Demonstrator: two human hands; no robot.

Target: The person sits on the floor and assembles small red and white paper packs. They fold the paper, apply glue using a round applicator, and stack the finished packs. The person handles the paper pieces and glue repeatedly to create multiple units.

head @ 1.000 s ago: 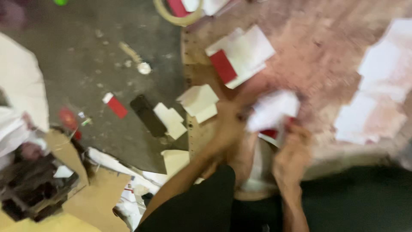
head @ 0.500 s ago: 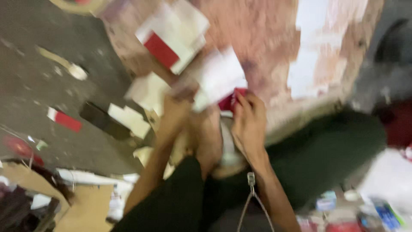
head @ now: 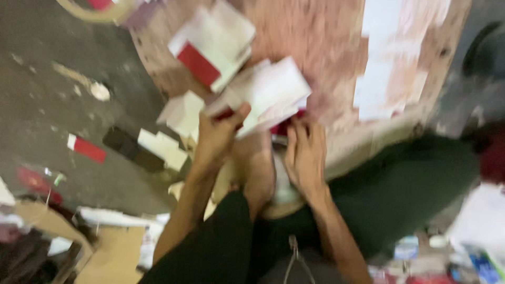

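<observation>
The view is blurred by motion. My left hand (head: 218,138) grips a white folded paper piece (head: 271,94) with a red part under it, held over the near edge of a reddish wooden board (head: 321,47). My right hand (head: 305,155) rests just below that paper, fingers bent on its red lower edge (head: 286,128). A bare foot (head: 258,171) lies between my two hands. Another white and red folded piece (head: 213,44) lies on the board beyond.
White paper strips (head: 386,58) lie on the board's right side. Loose white and red scraps (head: 87,149) are scattered on the grey floor at left. Cardboard (head: 105,257) sits at bottom left, small packets (head: 473,257) at bottom right. Dark trouser legs (head: 400,194) fill the lower middle.
The camera has swung right, so the board and hands slid left in view. Both hands stay on the white and red paper, which now sits a little higher above the foot.
</observation>
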